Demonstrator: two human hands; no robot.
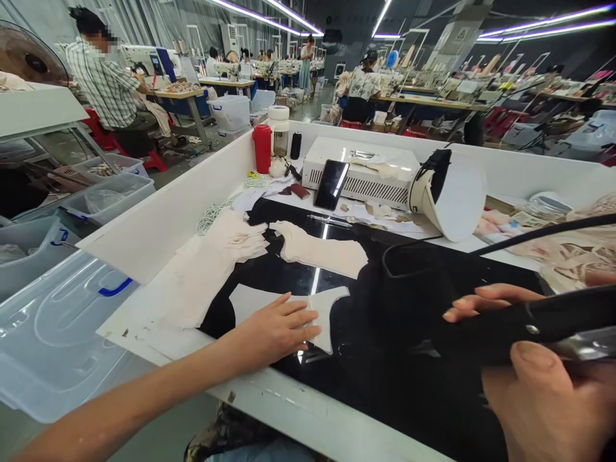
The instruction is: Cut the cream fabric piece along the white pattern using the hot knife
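Note:
My left hand [272, 328] lies flat with fingers stretched over a white cut piece [248, 301] with curved edges, on the black glossy work surface [375, 333]. At the right edge, my right hand [548, 401] is wrapped round a black hand-held tool [572, 314] with a shiny metal part; its exact kind does not show. The tool is above the surface, partly cut off by the frame. Just behind my left hand lies a small stack of cream fabric pieces [322, 250]. Left of it spreads a larger pile of cream pieces [206, 269].
A black cable [529, 237] crosses the right side. Behind stand a phone [332, 184] against a white vented box [360, 167], a white cone-shaped lamp [455, 192] and a red bottle [262, 149]. White side walls [192, 199] edge the table. A person [103, 83] sits far left.

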